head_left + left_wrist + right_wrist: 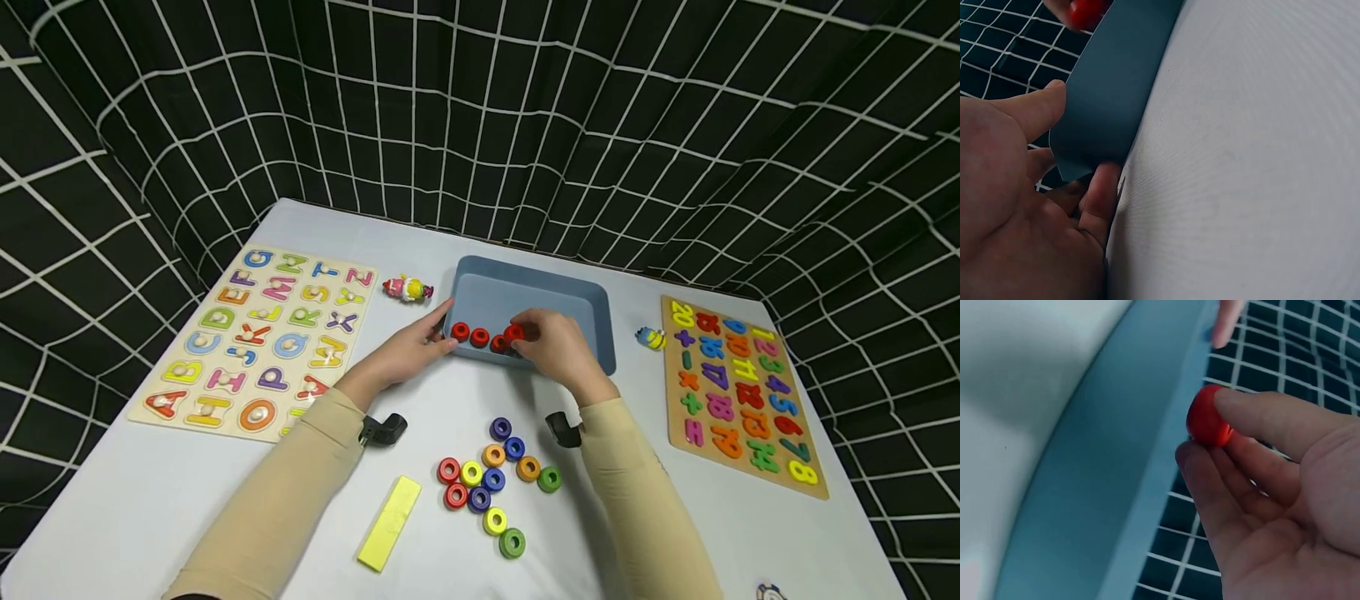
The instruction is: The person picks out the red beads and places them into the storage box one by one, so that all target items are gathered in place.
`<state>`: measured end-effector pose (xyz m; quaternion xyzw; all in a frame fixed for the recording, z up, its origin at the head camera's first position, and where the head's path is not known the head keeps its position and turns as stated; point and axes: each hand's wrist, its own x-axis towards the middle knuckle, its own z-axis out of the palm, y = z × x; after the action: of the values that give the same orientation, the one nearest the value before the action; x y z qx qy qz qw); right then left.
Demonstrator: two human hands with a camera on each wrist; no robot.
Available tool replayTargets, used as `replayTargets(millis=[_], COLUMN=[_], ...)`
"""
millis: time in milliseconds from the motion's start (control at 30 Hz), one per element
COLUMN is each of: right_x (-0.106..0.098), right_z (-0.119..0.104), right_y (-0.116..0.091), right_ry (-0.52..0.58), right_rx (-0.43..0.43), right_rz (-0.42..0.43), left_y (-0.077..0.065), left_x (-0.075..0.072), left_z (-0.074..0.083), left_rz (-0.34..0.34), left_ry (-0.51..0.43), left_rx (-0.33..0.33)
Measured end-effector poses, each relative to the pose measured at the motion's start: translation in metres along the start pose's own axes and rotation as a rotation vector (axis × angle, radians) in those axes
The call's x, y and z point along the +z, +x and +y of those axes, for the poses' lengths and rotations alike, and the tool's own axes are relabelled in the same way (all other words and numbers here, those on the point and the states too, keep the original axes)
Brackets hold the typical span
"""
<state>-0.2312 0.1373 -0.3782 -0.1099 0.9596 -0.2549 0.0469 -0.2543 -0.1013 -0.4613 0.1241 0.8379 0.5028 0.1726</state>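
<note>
The blue-grey tray [525,296] lies at the far middle of the table. My left hand [411,352] grips its near left corner. In the left wrist view, the thumb is at the rim and the fingers [1099,200] curl round the tray's end near the table. Between thumb and fingers, my right hand [558,346] pinches a red ring [1207,419] over the tray's near edge. Inside the tray, more red rings, such as one at the left [461,332] and one beside it [479,337], form a row along the near wall.
Loose rings in several colours, including a blue ring [493,480], lie on the near table. A yellow block [390,523] lies left of them. An alphabet board [247,342] and a number board [738,392] flank the tray, with small figures [408,288] between.
</note>
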Motion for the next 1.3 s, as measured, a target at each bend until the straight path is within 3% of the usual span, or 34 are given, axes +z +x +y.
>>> replayTargets(millis=[200,500,800,1033,1167,1300], right_x=[0.008,0.014,0.01,0.023,0.036,0.049], right_z=[0.011,0.024,-0.002,-0.03,-0.039,-0.041], right_y=[0.016,0.016,-0.007,-0.05,-0.067,-0.073], right_ry=[0.014,0.042,0.093,0.102,0.078,0.024], right_rx=[0.067,0.115,-0.012,-0.194,-0.304,-0.351], right_rz=[0.03,0.072,0.105,-0.048,-0.188,-0.35], left_y=[0.001,0.003,-0.001,-0.002,-0.002,-0.002], left_x=[0.009,0.012,0.007,0.005,0.001,-0.003], left_z=[0.003,0.009,0.008,0.002,0.002,0.001], left_rz=[-0.015,-0.03,-0.013,-0.019,-0.004,-0.001], left_ry=[0.005,0.017,0.021,0.032,0.044,0.042], left_rx=[-0.005,0.023,0.0,-0.011,-0.007,-0.009])
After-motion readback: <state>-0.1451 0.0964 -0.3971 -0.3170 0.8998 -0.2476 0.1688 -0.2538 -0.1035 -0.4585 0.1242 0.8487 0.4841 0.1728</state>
